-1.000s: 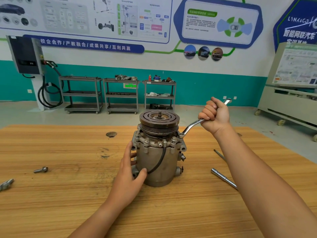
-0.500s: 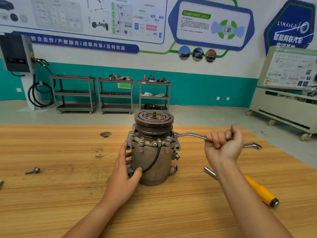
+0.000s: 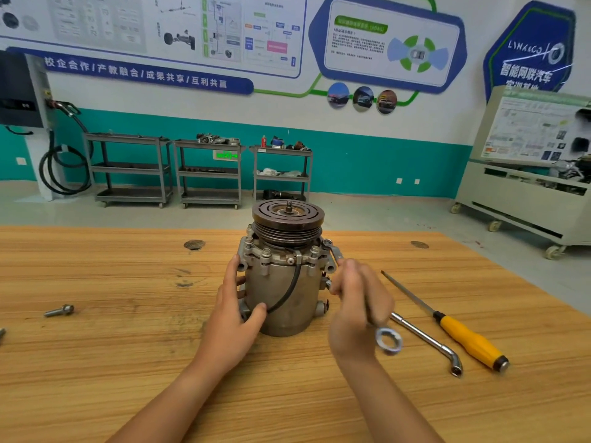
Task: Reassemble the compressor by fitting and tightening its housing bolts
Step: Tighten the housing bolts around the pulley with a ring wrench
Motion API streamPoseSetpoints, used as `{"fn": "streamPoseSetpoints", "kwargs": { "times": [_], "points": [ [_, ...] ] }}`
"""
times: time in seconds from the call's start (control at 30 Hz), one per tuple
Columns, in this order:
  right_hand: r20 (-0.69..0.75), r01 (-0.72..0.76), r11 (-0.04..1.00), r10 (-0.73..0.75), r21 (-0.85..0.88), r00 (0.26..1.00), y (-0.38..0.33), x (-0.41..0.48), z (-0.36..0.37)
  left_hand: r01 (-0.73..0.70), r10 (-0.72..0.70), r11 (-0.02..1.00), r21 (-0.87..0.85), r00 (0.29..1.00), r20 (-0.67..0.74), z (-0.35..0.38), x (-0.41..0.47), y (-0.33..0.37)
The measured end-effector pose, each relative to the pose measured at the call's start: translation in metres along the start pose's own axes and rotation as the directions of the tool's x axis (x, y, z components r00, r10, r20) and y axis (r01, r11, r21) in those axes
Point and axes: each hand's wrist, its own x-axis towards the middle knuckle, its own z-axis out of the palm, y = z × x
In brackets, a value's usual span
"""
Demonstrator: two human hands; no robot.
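Note:
The metal compressor (image 3: 283,292) stands upright on the wooden table (image 3: 128,362), pulley disc on top and several bolts round its upper flange. My left hand (image 3: 235,310) grips its left side, thumb across the front. My right hand (image 3: 358,305) holds the shaft of a ring spanner (image 3: 388,341). The spanner's far ring sits at a bolt on the flange's right side, and its near ring points toward me. My hand is blurred by motion.
To the right lie an L-shaped socket wrench (image 3: 428,342) and a yellow-handled screwdriver (image 3: 467,340). A loose bolt (image 3: 59,311) lies at the left, with another piece of metal at the far left edge. Tool carts stand by the far wall.
My right hand has swung the spanner clockwise, from back right round to the front right of the compressor. My left hand has stayed on the housing. The view has shifted slightly.

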Motion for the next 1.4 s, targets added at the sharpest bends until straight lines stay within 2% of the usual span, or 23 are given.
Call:
{"fn": "streamPoseSetpoints", "kwargs": {
  "times": [0.1, 0.2, 0.27, 0.33, 0.4, 0.47, 0.5, 0.6, 0.67, 0.8, 0.93, 1.13, 1.3, 1.4],
  "points": [
    [0.099, 0.259, 0.952, -0.245, -0.161, 0.964, 0.01, -0.011, 0.019, -0.002, 0.002, 1.0, -0.011, 1.0, 0.008, 0.0, -0.001, 0.002],
    [0.351, 0.536, 0.764, -0.422, -0.358, 0.836, 0.027, -0.032, 0.028, 0.022, -0.022, 1.0, -0.012, 1.0, 0.022, 0.001, -0.001, 0.007],
    [0.444, 0.617, 0.679, -0.446, -0.398, 0.777, 0.032, -0.034, 0.031, 0.031, -0.031, 1.0, 0.005, 0.999, 0.009, 0.001, 0.0, 0.009],
    [0.4, 0.625, 0.706, -0.494, -0.333, 0.772, 0.026, -0.024, 0.027, 0.034, -0.034, 0.999, -0.005, 0.999, 0.01, 0.0, -0.001, 0.009],
    [0.281, 0.545, 0.817, -0.487, -0.189, 0.827, 0.007, -0.01, 0.022, 0.016, -0.016, 0.999, -0.028, 1.0, 0.022, -0.001, -0.002, 0.008],
    [0.104, 0.324, 0.946, -0.32, -0.017, 0.942, -0.012, 0.003, 0.014, 0.014, -0.014, 0.999, -0.035, 1.0, 0.026, -0.002, -0.003, 0.007],
    [0.019, 0.229, 0.968, -0.232, 0.101, 0.973, -0.023, 0.011, 0.011, 0.022, -0.021, 0.999, -0.034, 0.999, 0.032, -0.002, -0.003, 0.007],
    [-0.168, 0.132, 0.902, -0.068, 0.411, 0.983, -0.045, 0.048, -0.001, 0.035, -0.033, 0.998, -0.047, 0.998, 0.046, -0.003, -0.002, 0.007],
    [-0.192, 0.057, 0.845, 0.054, 0.531, 0.98, -0.046, 0.073, -0.008, 0.04, -0.038, 0.998, -0.046, 0.998, 0.046, -0.003, -0.002, 0.006],
    [-0.152, -0.18, 0.752, 0.349, 0.634, 0.925, -0.024, 0.1, -0.019, 0.043, -0.041, 0.998, -0.043, 0.998, 0.042, -0.003, -0.001, 0.005],
    [-0.089, -0.347, 0.683, 0.516, 0.642, 0.852, 0.005, 0.105, -0.026, 0.031, -0.03, 0.999, -0.035, 0.999, 0.035, -0.003, -0.002, 0.006],
    [0.017, -0.469, 0.581, 0.616, 0.665, 0.787, 0.028, 0.113, -0.041, 0.02, -0.02, 0.999, -0.025, 1.0, 0.022, -0.003, -0.002, 0.007],
    [0.184, -0.585, 0.519, 0.63, 0.623, 0.755, 0.039, 0.131, -0.047, 0.027, -0.027, 0.999, -0.026, 0.999, 0.023, -0.003, -0.002, 0.009],
    [0.32, -0.692, 0.531, 0.629, 0.489, 0.709, 0.048, 0.127, -0.038, 0.027, -0.027, 0.999, -0.02, 0.999, 0.021, -0.003, -0.001, 0.007]
  ]
}}
